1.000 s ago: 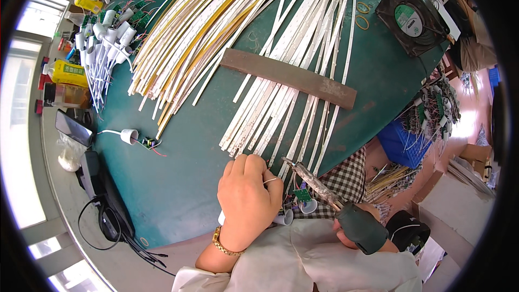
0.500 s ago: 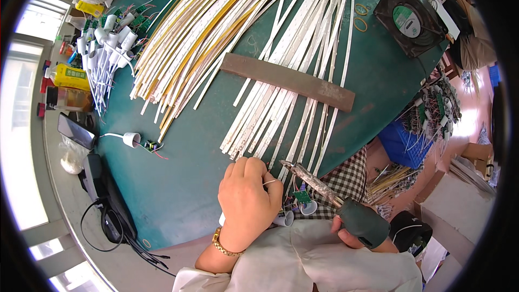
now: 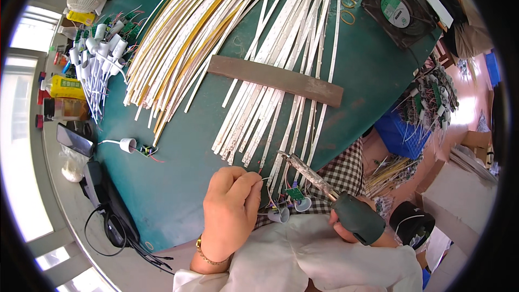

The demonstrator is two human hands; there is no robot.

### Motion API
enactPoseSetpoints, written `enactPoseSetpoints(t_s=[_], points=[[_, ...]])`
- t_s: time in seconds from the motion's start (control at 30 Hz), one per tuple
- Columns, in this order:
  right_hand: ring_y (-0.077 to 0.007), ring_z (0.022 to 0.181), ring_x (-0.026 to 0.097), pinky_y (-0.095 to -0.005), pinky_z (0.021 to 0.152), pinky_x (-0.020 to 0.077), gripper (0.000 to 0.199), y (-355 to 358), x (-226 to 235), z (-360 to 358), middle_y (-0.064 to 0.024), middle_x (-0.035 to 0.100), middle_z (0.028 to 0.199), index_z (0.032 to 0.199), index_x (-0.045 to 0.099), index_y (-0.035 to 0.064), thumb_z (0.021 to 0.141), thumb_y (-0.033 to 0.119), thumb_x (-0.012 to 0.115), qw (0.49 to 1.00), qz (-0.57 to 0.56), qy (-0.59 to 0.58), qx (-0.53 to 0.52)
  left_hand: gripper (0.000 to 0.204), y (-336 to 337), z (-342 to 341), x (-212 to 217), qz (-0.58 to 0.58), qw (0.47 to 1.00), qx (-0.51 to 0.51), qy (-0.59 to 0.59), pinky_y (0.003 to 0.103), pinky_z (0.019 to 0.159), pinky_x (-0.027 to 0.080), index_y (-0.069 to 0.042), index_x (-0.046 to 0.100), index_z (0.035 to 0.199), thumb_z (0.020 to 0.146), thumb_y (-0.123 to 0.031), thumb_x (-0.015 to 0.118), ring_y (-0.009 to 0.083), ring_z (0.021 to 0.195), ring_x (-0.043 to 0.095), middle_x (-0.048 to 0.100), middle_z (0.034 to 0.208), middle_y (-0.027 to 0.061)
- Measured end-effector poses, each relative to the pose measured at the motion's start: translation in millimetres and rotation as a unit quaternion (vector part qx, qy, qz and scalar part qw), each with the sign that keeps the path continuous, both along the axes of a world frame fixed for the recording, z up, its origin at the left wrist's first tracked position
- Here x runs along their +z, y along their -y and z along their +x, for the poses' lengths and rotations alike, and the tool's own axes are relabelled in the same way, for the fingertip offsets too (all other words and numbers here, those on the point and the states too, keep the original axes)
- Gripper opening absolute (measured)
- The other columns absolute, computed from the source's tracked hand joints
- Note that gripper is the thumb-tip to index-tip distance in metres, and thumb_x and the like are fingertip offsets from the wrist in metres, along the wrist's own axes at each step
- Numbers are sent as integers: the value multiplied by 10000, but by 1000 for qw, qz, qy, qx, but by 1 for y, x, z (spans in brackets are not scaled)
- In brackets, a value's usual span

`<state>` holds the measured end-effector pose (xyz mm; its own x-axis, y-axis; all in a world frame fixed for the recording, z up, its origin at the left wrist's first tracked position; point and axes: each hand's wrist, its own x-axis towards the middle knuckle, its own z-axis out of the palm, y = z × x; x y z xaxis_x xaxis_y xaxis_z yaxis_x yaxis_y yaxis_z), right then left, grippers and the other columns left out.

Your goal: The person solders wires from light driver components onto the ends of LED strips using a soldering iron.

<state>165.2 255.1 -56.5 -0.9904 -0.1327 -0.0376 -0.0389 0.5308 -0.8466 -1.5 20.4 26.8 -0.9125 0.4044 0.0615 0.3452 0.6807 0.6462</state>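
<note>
My left hand is closed in a pinch, thumb against fingertips, on a thin wire at the table's near edge. My right hand grips a soldering iron by its dark green handle. Its metal barrel slants up and left, with the tip over the near ends of some white strips. Between my hands, a small green circuit board with wires and a white cup-shaped cap sit at the edge, close to the strip ends. A flat brown bar lies across the strips.
A thick bundle of white and yellow strips covers the far left. Caps with boards are heaped beyond it. One wired cap and a phone lie at left. A square fan stands far right; a blue crate is below the edge.
My left hand has shifted slightly left and nearer to me, its curled fingers now straighter in a pinch. The wire end shows beyond them. The iron stays over the strip ends; the whole view has shifted slightly.
</note>
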Motion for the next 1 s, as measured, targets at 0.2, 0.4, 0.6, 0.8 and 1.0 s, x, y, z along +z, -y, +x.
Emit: enactPoseSetpoints(t_s=[0.2,0.4,0.6,0.8,1.0], points=[[-228,605,627,-334,546,487,241,4,12,-14,-46,641,724,818,654,99,682,264,766,996,48,-73,0,114,-3,0,-20,10,999,38,-26,291,580,482,-6,634,788,731,85,670,218,622,597,607,777,100],[-276,599,622,-353,539,484,349,7,-14,8,-59,629,699,870,661,88,637,306,802,996,-79,17,-48,130,-10,1,-32,-28,997,44,-65,309,543,470,-11,566,767,735,84,648,215,570,572,567,720,88],[-258,612,627,-357,541,485,429,1,-12,3,-61,651,817,966,650,62,631,283,801,999,19,-45,25,149,-11,-5,-35,-46,996,29,-74,379,519,400,-43,501,755,736,35,627,282,590,506,497,687,94],[-248,627,625,-349,534,483,443,4,-21,11,-64,647,853,992,650,69,620,261,797,998,12,-48,28,150,-14,-6,-33,-69,994,34,-77,390,519,398,-43,484,733,719,32,614,295,598,507,484,685,101],[-253,630,627,-358,527,492,438,8,-18,6,-68,652,888,1000,659,105,617,262,801,998,-24,-40,44,143,-14,-6,-35,-63,995,39,-71,394,535,413,-42,490,732,710,29,612,293,613,515,481,686,101]])
